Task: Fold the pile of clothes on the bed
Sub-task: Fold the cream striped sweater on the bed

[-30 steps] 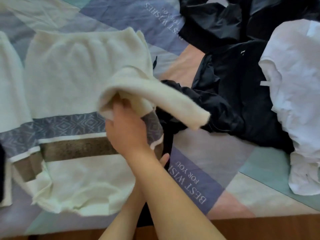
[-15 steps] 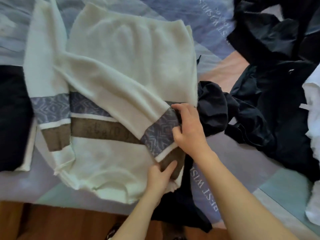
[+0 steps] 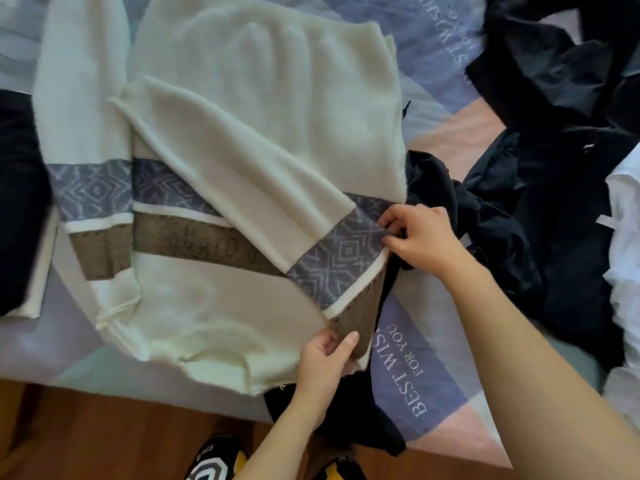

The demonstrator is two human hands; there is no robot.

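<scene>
- Your cream sweater [image 3: 242, 140] lies flat on the bed, neckline at the near edge, filling the left and middle of the bedspread [image 3: 429, 372].
- Its right sleeve [image 3: 277, 202] is folded diagonally across the body; the other sleeve [image 3: 83, 168] lies straight along the left side.
- Your right hand [image 3: 420, 239] pinches the sleeve's blue patterned band at the sweater's right edge, grip narrow.
- Your left hand [image 3: 323, 362] pinches the sleeve's brown band near the bed's front edge, grip narrow.
- A heap of black clothes [image 3: 536, 209] crowds the right side, touching the sweater's right edge; a white garment [image 3: 623, 237] lies beyond it.
- The bedspread, blocks of purple, pink and pale green, reads "BEST WISHES FOR YOU".
- A wooden floor [image 3: 104, 434] runs below the bed edge, with a black, white and yellow shoe [image 3: 213, 459] on it.
</scene>
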